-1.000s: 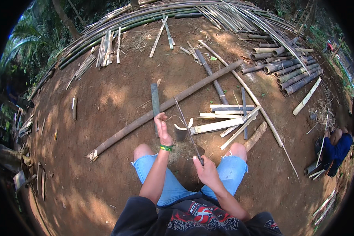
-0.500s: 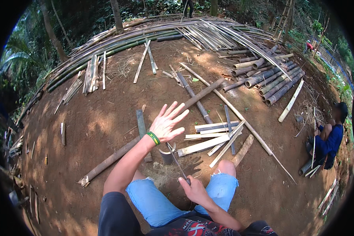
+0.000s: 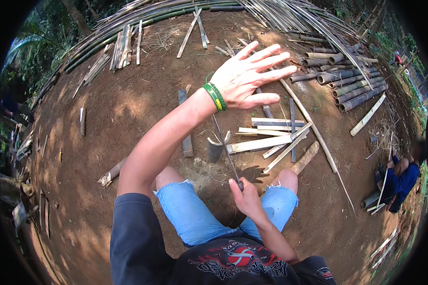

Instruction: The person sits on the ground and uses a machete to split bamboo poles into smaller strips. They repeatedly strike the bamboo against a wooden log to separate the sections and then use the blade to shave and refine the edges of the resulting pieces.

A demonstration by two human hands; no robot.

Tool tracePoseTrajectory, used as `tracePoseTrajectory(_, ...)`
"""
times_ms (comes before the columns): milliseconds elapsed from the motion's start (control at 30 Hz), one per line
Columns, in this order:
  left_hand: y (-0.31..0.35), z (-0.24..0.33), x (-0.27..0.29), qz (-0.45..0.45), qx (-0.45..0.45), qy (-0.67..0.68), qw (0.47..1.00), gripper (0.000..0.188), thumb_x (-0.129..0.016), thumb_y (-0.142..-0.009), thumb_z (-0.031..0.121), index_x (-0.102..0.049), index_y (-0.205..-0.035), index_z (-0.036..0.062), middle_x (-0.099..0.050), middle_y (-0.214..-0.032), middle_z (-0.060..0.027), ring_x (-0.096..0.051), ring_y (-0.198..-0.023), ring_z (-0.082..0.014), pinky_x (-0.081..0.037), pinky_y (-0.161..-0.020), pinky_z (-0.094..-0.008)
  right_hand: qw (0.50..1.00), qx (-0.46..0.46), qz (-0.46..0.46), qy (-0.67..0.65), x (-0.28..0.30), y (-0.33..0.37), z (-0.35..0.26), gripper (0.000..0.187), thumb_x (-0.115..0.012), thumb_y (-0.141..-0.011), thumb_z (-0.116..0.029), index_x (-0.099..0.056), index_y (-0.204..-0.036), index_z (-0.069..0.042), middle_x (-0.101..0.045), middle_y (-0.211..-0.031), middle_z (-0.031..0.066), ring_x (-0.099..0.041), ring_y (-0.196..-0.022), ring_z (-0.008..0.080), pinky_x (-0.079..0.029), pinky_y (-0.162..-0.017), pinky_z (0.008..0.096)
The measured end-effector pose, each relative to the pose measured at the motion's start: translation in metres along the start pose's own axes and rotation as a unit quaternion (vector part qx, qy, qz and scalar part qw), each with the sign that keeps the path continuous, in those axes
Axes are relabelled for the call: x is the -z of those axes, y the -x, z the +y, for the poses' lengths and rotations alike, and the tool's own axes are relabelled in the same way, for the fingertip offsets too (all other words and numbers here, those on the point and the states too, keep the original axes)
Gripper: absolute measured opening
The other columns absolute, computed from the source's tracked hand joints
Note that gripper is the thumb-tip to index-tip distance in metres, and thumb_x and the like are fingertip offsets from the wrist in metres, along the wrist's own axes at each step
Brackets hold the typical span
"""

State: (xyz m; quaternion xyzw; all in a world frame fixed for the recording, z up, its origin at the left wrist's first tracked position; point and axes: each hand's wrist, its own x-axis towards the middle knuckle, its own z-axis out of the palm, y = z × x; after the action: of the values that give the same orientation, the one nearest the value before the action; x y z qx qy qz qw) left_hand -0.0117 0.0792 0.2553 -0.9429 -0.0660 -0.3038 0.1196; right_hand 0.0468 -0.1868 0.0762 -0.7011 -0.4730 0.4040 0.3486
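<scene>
My left hand [image 3: 247, 78] is raised in front of me, palm down and fingers spread, holding nothing. A green band [image 3: 215, 97] circles its wrist. Lower down, between my knees, my right hand [image 3: 248, 199] is closed round the dark handle of a long-bladed knife [image 3: 229, 159]. Its narrow blade, seen nearly edge-on, points up and away toward my left wrist, where the arm hides its tip. Behind the blade stands a short, split bamboo piece [image 3: 215, 150]. Right of it, split bamboo strips [image 3: 261, 142] lie in a loose pile.
A long pole [image 3: 314, 128] crosses the dirt to the right, near a cut bamboo log [image 3: 305, 158]. Bamboo tubes [image 3: 361, 90] are stacked farther right. Another person [image 3: 398, 183] sits at the far right. Long bamboo poles [image 3: 128, 33] lie across the back.
My left hand has risen and moved right, still spread. The right hand and knife have shifted slightly up and right in view. The view has tilted downward.
</scene>
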Motion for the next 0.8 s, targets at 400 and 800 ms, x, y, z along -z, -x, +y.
tracePoseTrajectory(400, 0.071, -0.006, 0.018, 0.032, 0.177, 0.077, 0.981, 0.06, -0.057, -0.096, 0.04, -0.048, -0.149, 0.0148, -0.046, -0.15, -0.0162, -0.038, -0.143, -0.0359, -0.032, -0.118, -0.0474, 1.0, -0.003, -0.009, 0.008, -0.014, -0.019, 0.013, 0.045, -0.062, -0.098, -0.038, -0.06, -0.082, 0.004, -0.062, -0.067, 0.0233, -0.064, -0.068, 0.0425, -0.047, -0.065, 0.0492)
tracePoseTrajectory(800, 0.212, 0.066, -0.043, -0.074, 0.231, 0.09, 0.966, 0.029, -0.075, -0.08, 0.01, -0.066, -0.107, 0.004, -0.063, -0.108, -0.0091, -0.06, -0.101, -0.0295, -0.05, -0.087, -0.0408, 0.988, -0.063, -0.135, -0.034, -0.004, -0.048, 0.035, 0.036, -0.072, -0.091, -0.03, -0.055, -0.075, -0.002, -0.053, -0.057, 0.0051, -0.05, -0.048, 0.0207, -0.041, -0.05, 0.0376)
